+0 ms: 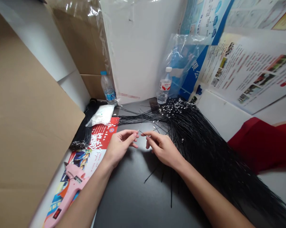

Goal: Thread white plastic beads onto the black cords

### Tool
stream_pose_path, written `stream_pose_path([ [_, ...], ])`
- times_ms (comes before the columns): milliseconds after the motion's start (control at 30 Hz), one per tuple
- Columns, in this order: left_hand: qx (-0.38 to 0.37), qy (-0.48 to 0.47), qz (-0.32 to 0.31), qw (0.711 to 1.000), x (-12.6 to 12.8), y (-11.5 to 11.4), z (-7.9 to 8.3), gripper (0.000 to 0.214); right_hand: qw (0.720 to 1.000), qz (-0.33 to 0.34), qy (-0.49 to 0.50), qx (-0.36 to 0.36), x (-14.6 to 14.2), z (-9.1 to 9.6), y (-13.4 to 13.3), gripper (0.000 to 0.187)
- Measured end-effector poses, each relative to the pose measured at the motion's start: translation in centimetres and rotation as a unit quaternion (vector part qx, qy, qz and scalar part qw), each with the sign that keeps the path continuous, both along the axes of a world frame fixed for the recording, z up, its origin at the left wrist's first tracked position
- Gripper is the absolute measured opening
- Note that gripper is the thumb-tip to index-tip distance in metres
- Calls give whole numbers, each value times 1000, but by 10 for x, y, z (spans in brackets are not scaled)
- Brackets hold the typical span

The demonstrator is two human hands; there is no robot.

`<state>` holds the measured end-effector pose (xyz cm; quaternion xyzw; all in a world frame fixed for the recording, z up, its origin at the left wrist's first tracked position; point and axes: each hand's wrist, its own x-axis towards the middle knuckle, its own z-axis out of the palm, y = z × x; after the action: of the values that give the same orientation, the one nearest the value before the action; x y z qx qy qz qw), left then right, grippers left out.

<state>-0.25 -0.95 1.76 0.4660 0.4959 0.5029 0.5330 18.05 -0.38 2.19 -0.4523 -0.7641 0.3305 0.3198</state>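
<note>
My left hand (120, 146) and my right hand (160, 147) meet over a dark table (128, 196), fingertips almost touching. Both are pinched on the tip of one thin black cord (143, 132); a tiny white piece seems to sit at that tip. Right of my right hand lies a big heap of black cords (204, 148) with small white tips at their far ends. Several loose cords (138, 118) run left from the heap behind my hands.
A pink glue gun (70, 186) lies on a colourful printed sheet (90, 158) at the lower left. Small white pieces (95, 142), a white bag (102, 114) and another black cord bundle (84, 133) sit beyond it. Two water bottles (164, 85) stand at the back. Cardboard (21, 126) leans at left; red cloth (259, 142) lies at right.
</note>
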Motion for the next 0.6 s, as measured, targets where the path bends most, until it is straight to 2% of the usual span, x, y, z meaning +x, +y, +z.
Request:
stream_pose_path([
  [300, 4, 24, 3, 1000, 1, -1, 2, 25, 999, 0, -24, 37, -6, -4, -4, 23],
  [467, 25, 34, -10, 999, 3, -2, 1, 22, 998, -30, 61, 9, -12, 1, -5, 16],
  [600, 27, 25, -18, 999, 3, -2, 1, 25, 992, -37, 122, -23, -14, -3, -2, 14],
])
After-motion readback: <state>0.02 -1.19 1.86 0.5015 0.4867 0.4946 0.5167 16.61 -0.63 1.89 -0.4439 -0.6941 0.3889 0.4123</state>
